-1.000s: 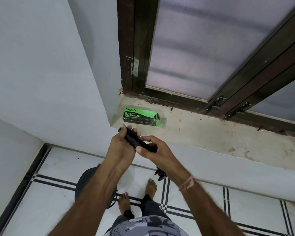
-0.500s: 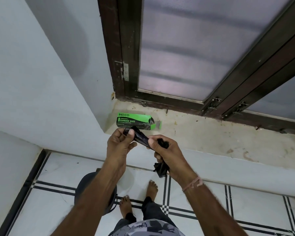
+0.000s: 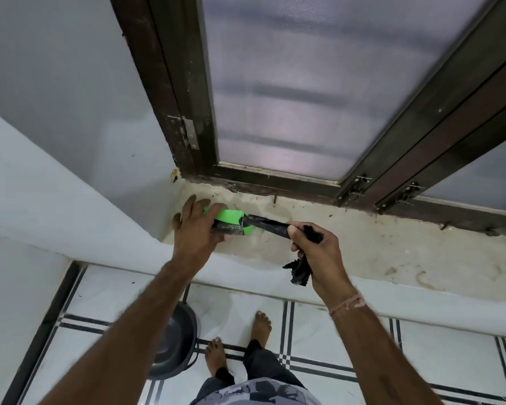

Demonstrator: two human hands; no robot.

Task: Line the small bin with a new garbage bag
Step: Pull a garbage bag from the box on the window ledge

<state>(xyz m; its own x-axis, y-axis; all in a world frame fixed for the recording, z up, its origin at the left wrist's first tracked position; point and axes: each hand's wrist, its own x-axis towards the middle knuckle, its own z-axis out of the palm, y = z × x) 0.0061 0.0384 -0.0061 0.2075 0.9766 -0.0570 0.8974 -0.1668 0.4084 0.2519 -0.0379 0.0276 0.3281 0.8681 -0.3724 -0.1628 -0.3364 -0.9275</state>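
A green garbage bag box [image 3: 230,219] lies on the window sill [image 3: 377,252], and my left hand [image 3: 195,229] rests on top of it, holding it down. A black roll of garbage bags [image 3: 268,225] sticks out of the box's right end. My right hand [image 3: 313,247] grips the roll's right end, and a loose bit of black bag [image 3: 298,271] hangs below my fist. The small dark bin [image 3: 176,340] stands on the tiled floor below, partly hidden behind my left forearm.
A dark wooden window frame [image 3: 170,92] with frosted glass rises behind the sill. White walls close in on the left. My bare feet [image 3: 260,323] stand on the white floor tiles with black lines, right of the bin.
Both hands held the black roll in the air before. My left hand has since moved forward onto the green box, and the roll's left end now sits at the box opening.
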